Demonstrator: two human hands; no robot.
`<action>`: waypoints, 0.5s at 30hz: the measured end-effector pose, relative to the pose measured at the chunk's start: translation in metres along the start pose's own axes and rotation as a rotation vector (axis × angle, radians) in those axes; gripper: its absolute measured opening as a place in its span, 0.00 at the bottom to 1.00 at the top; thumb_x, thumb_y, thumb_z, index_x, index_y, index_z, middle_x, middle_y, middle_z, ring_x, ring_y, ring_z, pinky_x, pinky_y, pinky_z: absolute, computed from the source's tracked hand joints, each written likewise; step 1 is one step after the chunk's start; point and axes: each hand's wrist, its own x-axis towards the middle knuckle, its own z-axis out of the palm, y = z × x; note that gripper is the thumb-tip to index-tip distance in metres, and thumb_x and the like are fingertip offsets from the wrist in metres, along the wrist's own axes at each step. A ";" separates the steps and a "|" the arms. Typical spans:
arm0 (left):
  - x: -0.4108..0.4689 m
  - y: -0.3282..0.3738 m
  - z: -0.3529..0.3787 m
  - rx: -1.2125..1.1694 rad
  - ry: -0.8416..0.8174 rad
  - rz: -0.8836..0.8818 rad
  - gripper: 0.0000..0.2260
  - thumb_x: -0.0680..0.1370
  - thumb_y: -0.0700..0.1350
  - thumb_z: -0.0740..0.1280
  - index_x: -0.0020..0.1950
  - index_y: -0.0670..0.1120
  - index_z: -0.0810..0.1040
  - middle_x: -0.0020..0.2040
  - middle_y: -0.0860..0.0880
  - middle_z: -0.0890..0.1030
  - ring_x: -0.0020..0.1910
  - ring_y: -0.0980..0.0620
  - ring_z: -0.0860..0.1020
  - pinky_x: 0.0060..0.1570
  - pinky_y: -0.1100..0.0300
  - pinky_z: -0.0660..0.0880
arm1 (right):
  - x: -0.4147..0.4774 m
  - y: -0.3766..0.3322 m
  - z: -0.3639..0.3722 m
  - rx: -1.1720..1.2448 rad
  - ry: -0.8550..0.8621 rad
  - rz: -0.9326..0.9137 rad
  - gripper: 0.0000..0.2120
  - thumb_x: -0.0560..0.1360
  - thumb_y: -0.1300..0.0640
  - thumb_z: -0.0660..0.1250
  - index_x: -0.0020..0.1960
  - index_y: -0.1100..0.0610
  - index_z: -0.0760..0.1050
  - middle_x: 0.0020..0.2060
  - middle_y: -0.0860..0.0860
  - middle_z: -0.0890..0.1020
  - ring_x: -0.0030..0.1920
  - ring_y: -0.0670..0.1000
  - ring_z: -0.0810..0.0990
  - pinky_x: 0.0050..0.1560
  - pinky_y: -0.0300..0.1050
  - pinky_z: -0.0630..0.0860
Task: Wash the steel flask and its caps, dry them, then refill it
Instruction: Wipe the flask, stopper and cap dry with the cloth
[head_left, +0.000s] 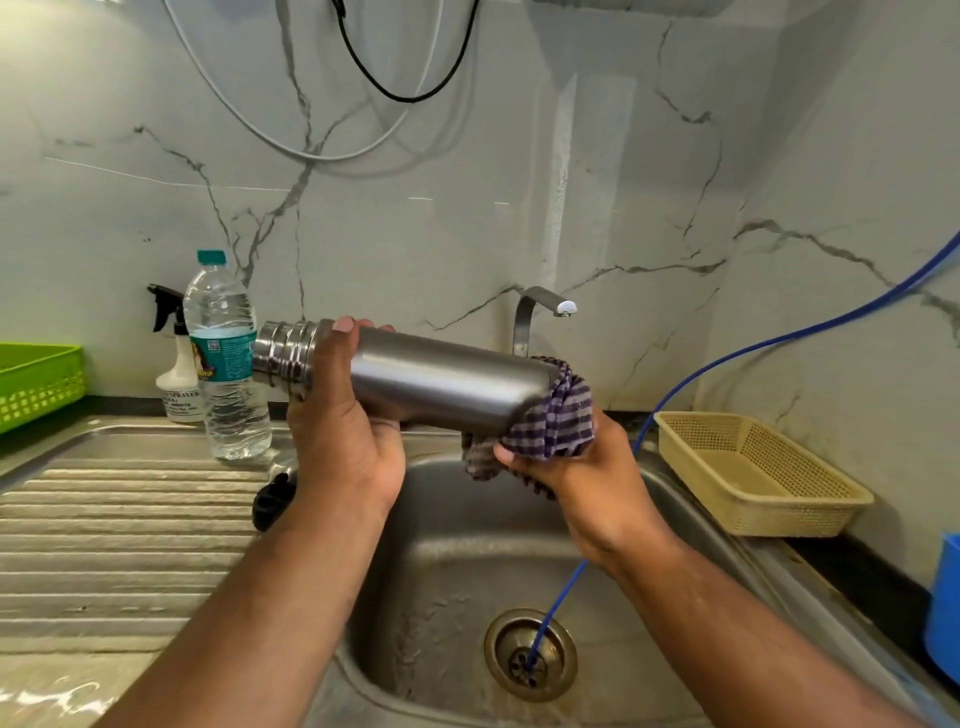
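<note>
The steel flask (441, 376) lies almost level above the sink basin, its ribbed, uncapped neck pointing left. My left hand (343, 431) grips it just behind the neck, fingers curled over the top. My right hand (582, 467) holds a purple striped cloth (550, 421) wrapped round the flask's base. A black cap (270, 501) lies on the drainboard by my left wrist, partly hidden.
A clear water bottle (226, 358) and a white spray bottle (179, 379) stand at the back left. A green basket (36, 384) sits far left, a beige basket (753, 467) right. A blue hose (691, 379) runs into the drain (530, 654). The tap (535, 312) is behind the flask.
</note>
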 end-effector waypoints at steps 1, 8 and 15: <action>0.000 0.000 0.001 -0.009 0.001 0.034 0.18 0.73 0.45 0.75 0.62 0.45 0.80 0.59 0.46 0.82 0.64 0.46 0.81 0.62 0.48 0.80 | -0.002 -0.003 0.000 0.032 -0.025 -0.008 0.21 0.72 0.63 0.77 0.63 0.54 0.78 0.54 0.52 0.86 0.55 0.53 0.85 0.53 0.49 0.83; -0.015 -0.017 0.003 -0.007 0.168 -0.032 0.27 0.68 0.45 0.79 0.65 0.49 0.75 0.60 0.48 0.84 0.57 0.49 0.84 0.62 0.46 0.80 | 0.003 -0.007 0.005 0.162 0.441 -0.035 0.08 0.79 0.62 0.71 0.42 0.54 0.84 0.35 0.49 0.84 0.41 0.52 0.81 0.45 0.57 0.81; -0.020 -0.028 0.004 -0.029 0.132 -0.113 0.24 0.70 0.46 0.78 0.64 0.49 0.76 0.58 0.47 0.82 0.59 0.48 0.81 0.63 0.47 0.78 | 0.008 -0.023 0.000 0.508 0.306 0.164 0.17 0.74 0.47 0.72 0.60 0.52 0.82 0.54 0.49 0.87 0.59 0.52 0.84 0.66 0.54 0.76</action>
